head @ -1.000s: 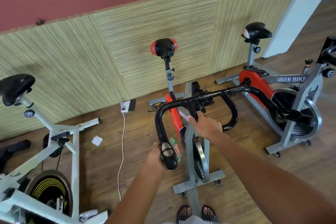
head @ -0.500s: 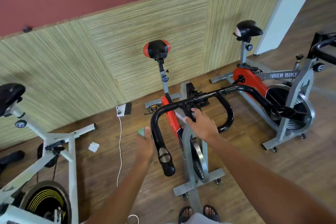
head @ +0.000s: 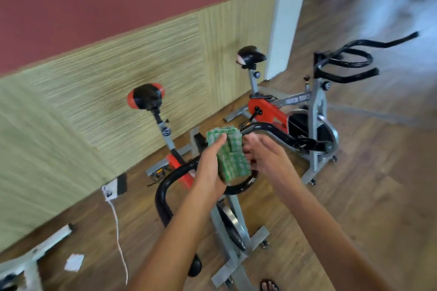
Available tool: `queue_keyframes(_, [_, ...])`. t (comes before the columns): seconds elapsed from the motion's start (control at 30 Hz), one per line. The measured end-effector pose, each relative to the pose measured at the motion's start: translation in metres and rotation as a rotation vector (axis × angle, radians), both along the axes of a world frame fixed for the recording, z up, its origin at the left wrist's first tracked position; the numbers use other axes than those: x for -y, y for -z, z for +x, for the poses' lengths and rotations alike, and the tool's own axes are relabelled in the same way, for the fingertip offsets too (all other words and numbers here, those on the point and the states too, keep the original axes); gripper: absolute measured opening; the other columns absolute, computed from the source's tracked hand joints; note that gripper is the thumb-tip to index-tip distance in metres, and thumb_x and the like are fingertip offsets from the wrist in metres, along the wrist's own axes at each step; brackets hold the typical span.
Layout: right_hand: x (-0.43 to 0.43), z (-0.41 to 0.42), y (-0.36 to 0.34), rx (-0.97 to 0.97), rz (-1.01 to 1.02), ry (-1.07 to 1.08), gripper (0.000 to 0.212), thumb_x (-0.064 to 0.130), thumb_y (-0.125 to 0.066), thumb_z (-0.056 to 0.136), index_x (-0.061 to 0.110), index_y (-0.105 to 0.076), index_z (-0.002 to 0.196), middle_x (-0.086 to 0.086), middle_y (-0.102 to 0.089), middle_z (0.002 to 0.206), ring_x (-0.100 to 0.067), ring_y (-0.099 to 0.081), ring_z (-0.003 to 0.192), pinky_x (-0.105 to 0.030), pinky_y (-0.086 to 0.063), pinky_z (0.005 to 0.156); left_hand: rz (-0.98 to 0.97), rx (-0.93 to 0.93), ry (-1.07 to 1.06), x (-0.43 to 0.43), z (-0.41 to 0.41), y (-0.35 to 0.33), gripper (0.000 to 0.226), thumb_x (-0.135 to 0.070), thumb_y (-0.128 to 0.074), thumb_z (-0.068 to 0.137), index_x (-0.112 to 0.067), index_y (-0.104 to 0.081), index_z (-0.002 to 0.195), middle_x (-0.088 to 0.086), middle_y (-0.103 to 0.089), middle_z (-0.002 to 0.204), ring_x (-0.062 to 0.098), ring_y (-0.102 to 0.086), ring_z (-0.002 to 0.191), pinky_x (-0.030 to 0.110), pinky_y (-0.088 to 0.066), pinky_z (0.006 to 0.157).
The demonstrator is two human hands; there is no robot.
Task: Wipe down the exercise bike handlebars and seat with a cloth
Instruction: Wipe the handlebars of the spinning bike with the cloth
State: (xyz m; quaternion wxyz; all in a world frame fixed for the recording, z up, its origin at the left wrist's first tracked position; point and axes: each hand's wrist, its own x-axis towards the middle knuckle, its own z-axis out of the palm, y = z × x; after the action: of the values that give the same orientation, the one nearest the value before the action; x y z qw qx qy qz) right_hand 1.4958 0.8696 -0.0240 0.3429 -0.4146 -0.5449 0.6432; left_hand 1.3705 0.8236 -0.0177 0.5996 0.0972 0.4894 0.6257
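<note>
Both hands are raised at the middle of the frame, above the black handlebars [head: 165, 186] of the nearest exercise bike. The left hand [head: 210, 168] holds a folded green-and-white checked cloth [head: 230, 153] upright: its thumb lies across the cloth's upper left face and the palm backs the cloth's left edge, while the other fingers are hidden behind the fabric. The right hand [head: 262, 156] is just right of the cloth, its fingers [head: 248, 149] loosely bent toward the cloth's right edge; motion blur makes it impossible to tell whether they touch or pinch it. Both forearms rise from the lower edge of the frame and converge at the cloth. Neither hand is on the handlebars, whose loop curves below and behind the cloth. This bike's seat [head: 146, 97] (black with red sides) stands upper left of the hands, near the ribbed wall panel. A second bike [head: 307, 111] with a red body stands at the right of centre. A white cord [head: 118, 231] trails over the wooden floor at lower left, beside a scrap of white paper [head: 74, 262].
</note>
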Motion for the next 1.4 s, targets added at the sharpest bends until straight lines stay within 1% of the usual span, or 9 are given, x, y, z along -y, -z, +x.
queue_keyframes(0.13, [-0.01,0.052,-0.014,0.054,0.084,0.094,0.023,0.035,-0.073,0.089,0.019,-0.069,0.105,0.012,-0.07,0.08,-0.006,-0.068,0.077,-0.023,-0.053,0.069,-0.004,0.047,0.14,-0.035,0.047,-0.012,0.039,-0.035,-0.053,0.1,-0.004,-0.067,0.12,0.016,-0.072,0.108,0.029,-0.071,0.091,0.042,-0.058,0.077])
queue_keyframes(0.27, [-0.026,0.101,-0.012,0.108,0.099,0.292,0.02,0.02,-0.082,0.082,0.015,-0.068,0.095,0.004,-0.061,0.069,-0.022,-0.065,0.073,-0.039,-0.052,0.069,-0.003,0.071,0.318,-0.062,0.104,-0.017,0.044,-0.041,-0.051,0.1,-0.004,-0.067,0.117,0.016,-0.074,0.101,0.027,-0.073,0.085,0.038,-0.059,0.074])
queue_keyframes(0.4, [-0.048,0.165,-0.012,0.058,0.084,0.423,0.01,0.01,-0.076,0.086,0.01,-0.066,0.087,0.011,-0.062,0.06,-0.01,-0.063,0.063,-0.023,-0.047,0.059,0.003,0.089,0.462,-0.091,0.167,-0.019,0.042,-0.037,-0.056,0.097,-0.003,-0.067,0.119,0.017,-0.074,0.101,0.027,-0.073,0.08,0.035,-0.06,0.06])
queue_keyframes(0.63, [-0.111,0.296,-0.037,-0.002,-0.005,0.487,0.016,0.001,-0.069,0.089,0.013,-0.058,0.088,-0.003,-0.066,0.079,-0.013,-0.066,0.067,-0.024,-0.05,0.057,0.116,0.136,0.541,-0.16,0.272,-0.003,0.05,-0.016,-0.07,0.082,-0.003,-0.06,0.129,0.02,-0.065,0.126,0.035,-0.064,0.114,0.048,-0.055,0.092])
queue_keyframes(0.73, [-0.142,0.359,-0.042,-0.203,-0.111,0.463,0.018,0.0,-0.065,0.089,0.006,-0.06,0.105,-0.011,-0.07,0.097,-0.027,-0.068,0.088,-0.036,-0.056,0.071,0.123,0.079,0.578,-0.194,0.312,-0.002,0.05,-0.005,-0.072,0.076,-0.002,-0.061,0.125,0.018,-0.069,0.119,0.034,-0.068,0.108,0.045,-0.059,0.083])
queue_keyframes(0.87, [-0.163,0.413,-0.012,-0.481,-0.25,0.202,0.048,0.026,-0.061,0.095,0.004,-0.055,0.138,-0.019,-0.06,0.137,-0.037,-0.058,0.126,-0.05,-0.049,0.102,0.136,-0.075,0.672,-0.234,0.357,-0.017,0.054,-0.002,-0.077,0.071,0.003,-0.063,0.123,0.021,-0.068,0.119,0.034,-0.069,0.106,0.045,-0.058,0.087])
queue_keyframes(1.0, [-0.176,0.423,0.02,-0.699,-0.418,0.193,0.067,0.022,-0.095,0.063,0.001,-0.07,0.121,-0.022,-0.063,0.131,-0.033,-0.066,0.116,-0.041,-0.057,0.088,0.183,-0.492,0.665,-0.266,0.392,-0.027,0.039,-0.013,-0.084,0.074,-0.008,-0.069,0.11,0.009,-0.076,0.103,0.024,-0.073,0.095,0.037,-0.059,0.084])
queue_keyframes(1.13, [-0.211,0.427,0.02,-0.771,-0.459,0.347,0.042,0.015,-0.062,0.092,-0.003,-0.063,0.129,-0.024,-0.061,0.133,-0.035,-0.065,0.117,-0.044,-0.059,0.089,0.117,-0.61,0.575,-0.299,0.398,-0.015,0.035,-0.036,-0.075,0.085,-0.007,-0.067,0.104,0.005,-0.075,0.1,0.015,-0.073,0.087,0.026,-0.058,0.07])
queue_keyframes(1.4, [-0.317,0.42,0.012,-0.675,-0.498,0.328,0.043,0.018,-0.051,0.098,-0.002,-0.055,0.136,-0.023,-0.062,0.133,-0.036,-0.062,0.121,-0.047,-0.053,0.099,0.169,-0.433,0.562,-0.388,0.378,0.001,0.038,-0.01,-0.077,0.082,-0.005,-0.063,0.117,0.006,-0.075,0.105,0.017,-0.073,0.093,0.026,-0.058,0.071])
